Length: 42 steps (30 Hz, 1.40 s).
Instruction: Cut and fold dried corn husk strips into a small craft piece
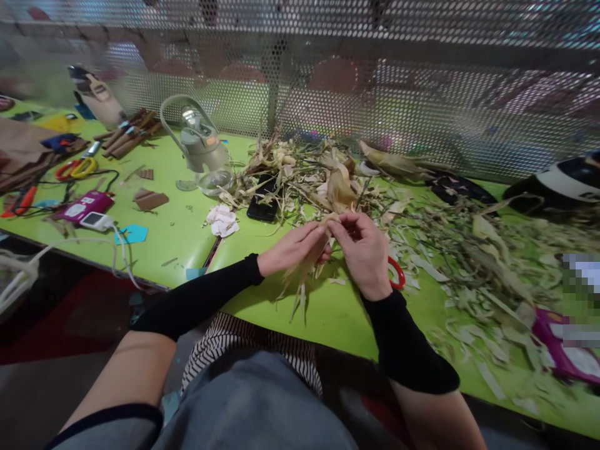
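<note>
Pale dried corn husk strips [300, 278] hang below my left hand [293, 250], whose fingers are closed around their upper part. My right hand [360, 247] pinches the top of the same husk, thumb and fingertips meeting those of the left. Both hands are just above the green table, near its front edge. Beside my right wrist a red loop handle [396, 273] shows, with the rest of that tool hidden. Behind the hands lies a heap of dried husks [328, 175], with a black phone [263, 199] at its left side.
On the left are a clear-lidded bottle [199, 140], crumpled tissue [222, 221], scissors [77, 169], a purple device [84, 207] and brown rolls [131, 134]. Husk scraps [487, 250] cover the right side, near another purple device [567, 353]. A perforated metal panel [319, 81] stands behind.
</note>
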Available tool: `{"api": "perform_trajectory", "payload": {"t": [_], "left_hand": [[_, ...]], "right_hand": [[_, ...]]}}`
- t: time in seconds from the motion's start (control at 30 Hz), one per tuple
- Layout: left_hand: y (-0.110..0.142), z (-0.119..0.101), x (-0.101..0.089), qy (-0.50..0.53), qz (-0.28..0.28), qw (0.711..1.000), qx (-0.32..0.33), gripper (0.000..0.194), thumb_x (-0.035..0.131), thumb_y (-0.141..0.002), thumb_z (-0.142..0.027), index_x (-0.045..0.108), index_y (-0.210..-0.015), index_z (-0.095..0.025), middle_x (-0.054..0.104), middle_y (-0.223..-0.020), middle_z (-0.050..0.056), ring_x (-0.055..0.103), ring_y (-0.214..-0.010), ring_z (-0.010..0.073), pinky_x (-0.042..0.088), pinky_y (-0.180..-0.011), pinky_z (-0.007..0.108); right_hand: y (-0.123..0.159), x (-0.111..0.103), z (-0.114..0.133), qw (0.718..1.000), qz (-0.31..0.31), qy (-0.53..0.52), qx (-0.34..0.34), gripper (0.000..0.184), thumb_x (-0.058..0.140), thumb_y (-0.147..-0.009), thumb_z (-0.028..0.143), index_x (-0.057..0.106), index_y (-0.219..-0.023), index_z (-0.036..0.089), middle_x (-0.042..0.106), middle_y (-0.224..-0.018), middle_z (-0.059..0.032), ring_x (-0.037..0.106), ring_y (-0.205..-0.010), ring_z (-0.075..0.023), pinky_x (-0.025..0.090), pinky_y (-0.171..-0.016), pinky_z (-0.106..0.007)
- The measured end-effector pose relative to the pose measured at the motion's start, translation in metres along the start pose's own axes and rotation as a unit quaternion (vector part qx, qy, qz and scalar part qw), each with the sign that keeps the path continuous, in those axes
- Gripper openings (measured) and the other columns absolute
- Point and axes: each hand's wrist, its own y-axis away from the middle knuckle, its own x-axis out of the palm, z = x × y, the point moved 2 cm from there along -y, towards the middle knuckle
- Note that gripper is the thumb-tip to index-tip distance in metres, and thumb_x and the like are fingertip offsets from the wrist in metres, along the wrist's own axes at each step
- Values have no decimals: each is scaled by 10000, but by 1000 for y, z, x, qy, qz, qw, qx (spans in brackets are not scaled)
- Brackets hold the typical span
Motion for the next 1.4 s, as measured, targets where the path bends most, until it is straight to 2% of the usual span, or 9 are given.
{"api": "perform_trajectory", "payload": {"t": [0.13,0.23,0.33,0.4,0.6,0.77,0.97,1.1,1.4], "left_hand": [[-2,0,-6,47,-29,998,-23,290,519,-1038,-442,624,-1058,-173,740,-932,73,706,-874,206,596,-898,437],[-5,1,-13,25,-53,998,-17,289,547,-1014,-423,617,-884,-176,685,-814,38,623,-725,153,566,-758,337],[-5,-4,-16,-21,-81,996,-24,325,601,-981,-392,549,-740,-181,523,-663,-24,425,-571,86,403,-561,241],[-3,-9,-15,-30,-78,996,-36,297,596,-980,-366,561,-753,-177,481,-657,-38,383,-559,74,332,-526,221],[0,-17,-11,-67,-50,996,-2,179,580,-985,-262,630,-855,-150,555,-731,-35,492,-617,52,457,-624,193],[-3,-13,-9,-80,-24,997,-5,107,544,-961,-145,633,-904,-125,668,-855,18,622,-722,67,563,-768,249],[-6,-6,-13,-163,-61,984,38,70,609,-871,-128,615,-939,-144,674,-861,15,594,-706,80,533,-702,236],[-5,-7,-15,-215,-76,972,54,36,590,-909,-189,594,-903,-154,655,-838,11,569,-702,95,513,-698,250],[-5,-13,-17,-223,-80,969,73,218,618,-972,-319,535,-828,-177,569,-737,-29,501,-667,83,410,-645,221]], "right_hand": [[1,1,-3,999,2,-52,13,257,813,-822,453,713,-876,223,733,-776,4,633,-611,-140,559,-577,-284],[1,1,-5,996,1,-83,35,243,833,-799,434,723,-865,227,736,-759,8,650,-615,-150,584,-593,-302],[-1,0,-9,992,12,-108,58,261,846,-779,452,726,-860,235,738,-767,8,663,-643,-163,600,-615,-324],[-3,-1,-11,989,30,-124,78,286,847,-771,478,723,-869,239,741,-793,6,664,-659,-166,593,-608,-323],[-4,1,-13,987,22,-139,82,280,857,-761,423,740,-934,237,762,-901,3,687,-787,-152,595,-789,-321],[0,4,-10,992,23,-95,73,250,814,-814,407,737,-968,225,775,-957,-25,711,-841,-180,598,-861,-377],[3,9,-7,995,37,-81,47,281,800,-838,436,734,-1001,217,793,-1004,-54,740,-879,-204,619,-835,-386],[4,11,-9,995,37,-83,42,318,803,-839,478,738,-1010,219,801,-1020,-60,750,-907,-218,627,-864,-404],[5,12,-7,995,36,-76,45,341,770,-866,517,750,-1031,220,806,-1029,-65,758,-948,-232,636,-889,-410]]}}
